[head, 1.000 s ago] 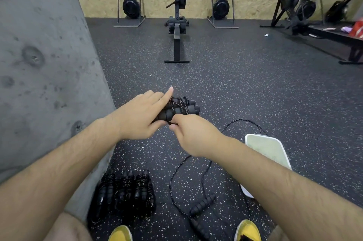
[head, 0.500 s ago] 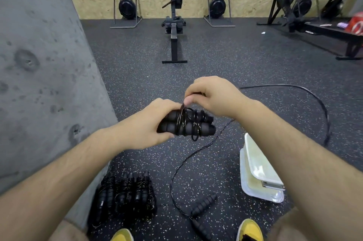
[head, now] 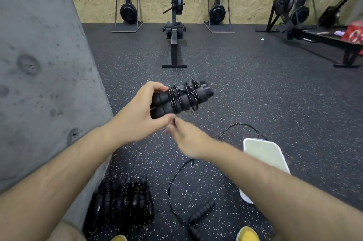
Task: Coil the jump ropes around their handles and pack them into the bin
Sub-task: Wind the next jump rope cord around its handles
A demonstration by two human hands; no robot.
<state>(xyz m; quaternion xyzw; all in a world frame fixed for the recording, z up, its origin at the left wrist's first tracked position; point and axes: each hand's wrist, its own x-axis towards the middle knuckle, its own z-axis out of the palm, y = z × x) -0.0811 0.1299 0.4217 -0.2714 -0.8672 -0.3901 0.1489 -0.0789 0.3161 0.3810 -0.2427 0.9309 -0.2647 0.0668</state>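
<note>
My left hand [head: 137, 120] grips a pair of black foam handles with black rope coiled round them [head: 182, 97], held out over the floor. Just below it my right hand [head: 188, 140], blurred, pinches a short dark bit of rope at its fingertips. By my left foot, a dark bin [head: 121, 199] against the wall holds several coiled jump ropes. A loose jump rope [head: 172, 181] lies uncoiled on the floor between my feet, its two handles [head: 202, 211] near my right shoe.
A white lid [head: 265, 158] lies on the floor under my right forearm. A grey concrete wall [head: 39, 63] stands close on the left. Rowing machines [head: 174, 24] line the far plywood wall, and a low black bench [head: 334, 40] stands at far right.
My right hand has swung down from above the handles to just below them, taking the rope round. The long loop of rope that trailed to the right is gone.
</note>
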